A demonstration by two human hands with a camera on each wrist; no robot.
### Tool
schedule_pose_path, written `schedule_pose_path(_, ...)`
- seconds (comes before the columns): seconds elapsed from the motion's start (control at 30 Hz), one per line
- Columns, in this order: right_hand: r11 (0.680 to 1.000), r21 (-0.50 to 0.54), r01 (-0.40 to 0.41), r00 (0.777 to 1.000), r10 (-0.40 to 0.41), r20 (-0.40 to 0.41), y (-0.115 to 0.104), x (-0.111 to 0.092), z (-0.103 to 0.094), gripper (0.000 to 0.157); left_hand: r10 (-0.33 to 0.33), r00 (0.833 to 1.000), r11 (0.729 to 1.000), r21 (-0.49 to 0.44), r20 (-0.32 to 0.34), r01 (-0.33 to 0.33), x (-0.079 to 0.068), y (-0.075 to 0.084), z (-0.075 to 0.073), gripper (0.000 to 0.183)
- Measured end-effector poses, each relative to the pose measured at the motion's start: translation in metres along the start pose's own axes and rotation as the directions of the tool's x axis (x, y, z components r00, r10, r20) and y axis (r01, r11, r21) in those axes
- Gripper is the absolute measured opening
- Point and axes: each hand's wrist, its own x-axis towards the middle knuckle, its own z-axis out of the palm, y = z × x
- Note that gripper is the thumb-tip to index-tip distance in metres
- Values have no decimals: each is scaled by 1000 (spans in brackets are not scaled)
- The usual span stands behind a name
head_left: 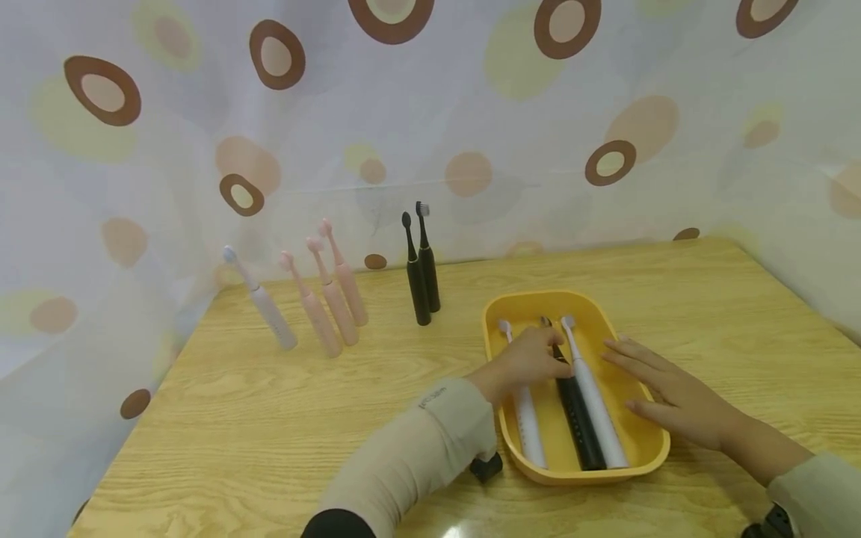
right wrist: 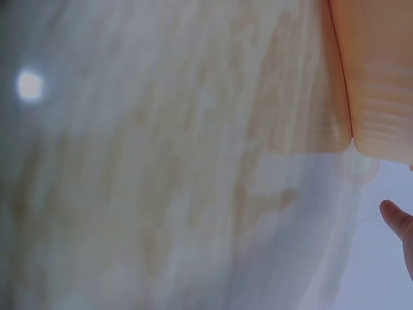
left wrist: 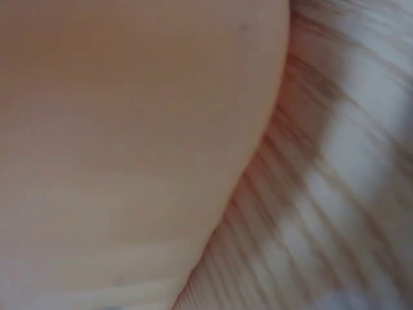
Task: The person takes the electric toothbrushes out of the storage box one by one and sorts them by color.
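A yellow tray (head_left: 494, 329) holds two white electric toothbrushes, one on the left (head_left: 529, 430) and one on the right (head_left: 595, 403), with a black electric toothbrush (head_left: 580, 422) between them. My left hand (head_left: 528, 359) reaches over the left rim and pinches the black toothbrush near its neck, partly covering it and the left white one. At the tray's right side, my right hand (head_left: 679, 392) rests with straight fingers over the rim, holding nothing. The right wrist view has the tray's wall (right wrist: 387, 71) and a fingertip (right wrist: 390, 213). The left wrist view is a blurred close surface beside wood grain.
Two black electric toothbrushes (head_left: 418, 288) stand upright behind the tray's left side. Farther left stand three pink ones (head_left: 336, 310) and a white one with a bluish head (head_left: 272, 317). A patterned cloth (head_left: 430, 134) hangs behind the wooden table (head_left: 269, 448).
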Motion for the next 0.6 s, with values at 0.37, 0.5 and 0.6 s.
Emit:
schedule_pose_path(0.37,998,-26,58,998,-58,-11,0,0,-3,59,-71,994,959,278,83,45,1,6,6,50)
schedule_pose_path(0.5,997,-28,69,997,-70,-12,0,1,-3,59,-86,990,929,368,116,38,1,8,7,54)
schedule_pose_path(0.6,998,-24,64,998,-64,-9,1,1,-3,59,-94,987,918,395,128,36,0,10,6,53)
